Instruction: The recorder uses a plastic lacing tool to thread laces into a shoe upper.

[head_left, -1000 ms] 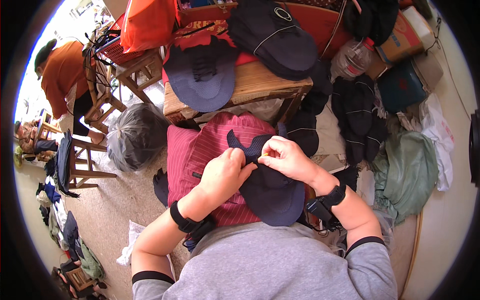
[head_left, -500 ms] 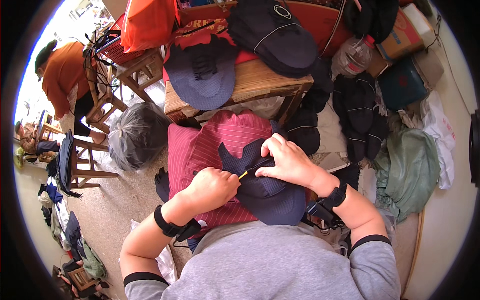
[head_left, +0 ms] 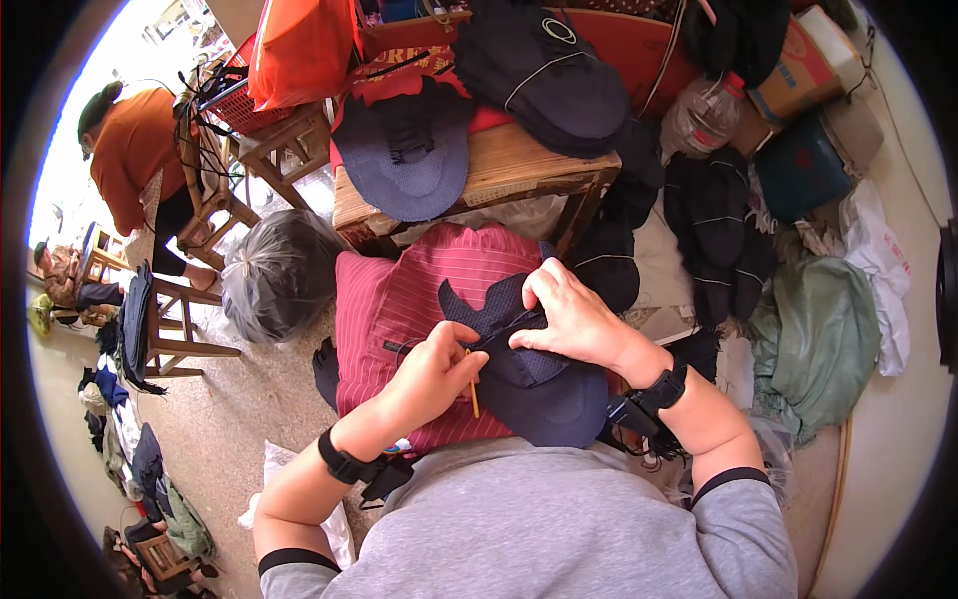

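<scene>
A dark navy mesh shoe upper (head_left: pixel 549 404) lies over a red, white-striped cushion (head_left: pixel 439 275) on my lap. My right hand (head_left: pixel 577 321) pinches the upper near its opening, thumb and fingers pressed on the fabric. To its left, my left hand (head_left: pixel 431 371) is closed on a thin yellow-handled tool (head_left: pixel 474 396), whose handle points down toward me. The tool's tip is hidden by my fingers, so its exact kind does not show. My left fingertips are just beside the upper's edge.
Ahead stands a wooden stool (head_left: pixel 489 175) bearing a flat upper (head_left: pixel 407 165) and a tied stack of dark uppers (head_left: pixel 549 85). At left are a stuffed grey plastic bag (head_left: pixel 277 275) and a person in orange (head_left: pixel 140 155). A green sack (head_left: pixel 813 334) lies at right.
My left hand has drawn slightly back and turned, and the yellow handle has swung from pointing at the upper to hanging downward. My right hand keeps its hold on the upper.
</scene>
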`<state>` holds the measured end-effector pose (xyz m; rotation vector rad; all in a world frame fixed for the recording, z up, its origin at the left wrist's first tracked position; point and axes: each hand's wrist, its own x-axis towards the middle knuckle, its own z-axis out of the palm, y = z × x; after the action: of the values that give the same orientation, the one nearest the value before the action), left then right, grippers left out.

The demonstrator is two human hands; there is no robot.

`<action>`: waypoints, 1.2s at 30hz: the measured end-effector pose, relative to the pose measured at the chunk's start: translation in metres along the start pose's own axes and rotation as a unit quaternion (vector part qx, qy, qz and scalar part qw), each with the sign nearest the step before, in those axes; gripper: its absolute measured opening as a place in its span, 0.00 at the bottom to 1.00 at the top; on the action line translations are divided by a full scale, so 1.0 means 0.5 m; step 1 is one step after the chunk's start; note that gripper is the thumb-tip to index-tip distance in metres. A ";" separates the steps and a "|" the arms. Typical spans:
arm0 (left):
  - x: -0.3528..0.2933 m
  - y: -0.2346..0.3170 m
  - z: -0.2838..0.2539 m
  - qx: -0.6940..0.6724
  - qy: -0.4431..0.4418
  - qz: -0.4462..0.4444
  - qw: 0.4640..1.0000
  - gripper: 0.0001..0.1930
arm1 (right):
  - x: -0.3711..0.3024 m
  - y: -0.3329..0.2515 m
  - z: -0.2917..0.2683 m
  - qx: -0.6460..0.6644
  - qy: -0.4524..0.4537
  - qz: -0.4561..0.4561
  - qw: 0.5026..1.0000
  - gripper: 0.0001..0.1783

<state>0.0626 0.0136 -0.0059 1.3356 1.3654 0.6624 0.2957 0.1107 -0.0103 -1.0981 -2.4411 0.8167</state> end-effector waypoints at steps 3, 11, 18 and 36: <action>0.009 0.001 0.007 0.046 0.013 0.024 0.999 0.11 | -0.002 -0.004 -0.005 0.041 -0.027 0.038 0.998 0.31; -0.088 -0.029 -0.117 0.238 0.143 0.018 0.961 0.09 | -0.011 0.032 -0.022 0.119 -0.061 0.038 0.990 0.29; -0.144 -0.164 -0.244 0.344 0.316 -0.017 0.884 0.10 | -0.036 0.064 0.004 0.224 -0.054 0.031 0.973 0.27; -0.089 -0.121 -0.159 0.098 0.322 0.208 0.918 0.17 | -0.039 0.059 0.016 0.360 0.042 0.126 0.923 0.08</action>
<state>-0.0400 -0.0194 -0.0252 1.6732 1.7055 1.3771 0.3206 0.1085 -0.0364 -1.1050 -1.6868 1.5432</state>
